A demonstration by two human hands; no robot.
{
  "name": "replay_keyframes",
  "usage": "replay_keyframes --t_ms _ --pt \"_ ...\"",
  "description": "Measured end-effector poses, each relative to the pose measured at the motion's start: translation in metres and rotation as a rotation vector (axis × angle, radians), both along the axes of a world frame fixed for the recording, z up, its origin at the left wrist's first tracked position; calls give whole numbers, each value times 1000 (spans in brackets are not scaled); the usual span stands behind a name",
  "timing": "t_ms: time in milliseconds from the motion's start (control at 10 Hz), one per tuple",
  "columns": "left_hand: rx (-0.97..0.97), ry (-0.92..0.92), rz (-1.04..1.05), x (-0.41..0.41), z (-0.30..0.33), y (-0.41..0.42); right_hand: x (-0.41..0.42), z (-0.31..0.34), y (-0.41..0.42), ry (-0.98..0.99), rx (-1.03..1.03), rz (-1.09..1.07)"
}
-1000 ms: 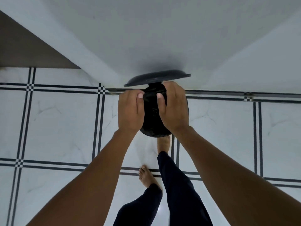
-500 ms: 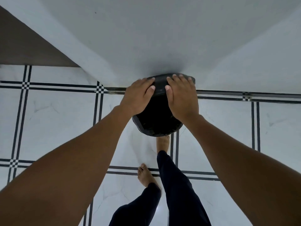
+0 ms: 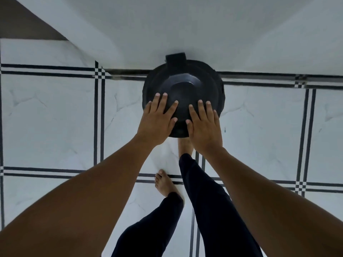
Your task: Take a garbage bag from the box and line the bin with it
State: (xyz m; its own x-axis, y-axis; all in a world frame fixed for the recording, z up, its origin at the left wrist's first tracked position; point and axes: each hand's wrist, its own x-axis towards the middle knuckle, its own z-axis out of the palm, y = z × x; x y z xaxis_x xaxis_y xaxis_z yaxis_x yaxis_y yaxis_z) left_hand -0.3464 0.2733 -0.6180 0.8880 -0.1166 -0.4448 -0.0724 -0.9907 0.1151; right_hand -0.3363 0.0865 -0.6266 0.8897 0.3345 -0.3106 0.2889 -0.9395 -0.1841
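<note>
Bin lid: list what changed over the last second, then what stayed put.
The lid swung down from upright to shut over the bin. Left hand and right hand moved off the bag at the rim and now lie flat on the lid. The bin stayed against the wall; feet unmoved.

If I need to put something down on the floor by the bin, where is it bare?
Bare tile lies left of the bin and right of it, up to the wall. In front it is crowded: left hand and right hand lie flat on the lid, feet below.
</note>
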Motion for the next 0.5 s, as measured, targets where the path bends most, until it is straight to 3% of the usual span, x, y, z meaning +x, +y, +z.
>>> replay_keyframes --t_ms 300,500 --pt "9 7 72 -8 -20 -12 -8 -21 6 24 -28 -33" --pt "-25 -4 98 -5 31 -12 4 28 15 42 37 -23"
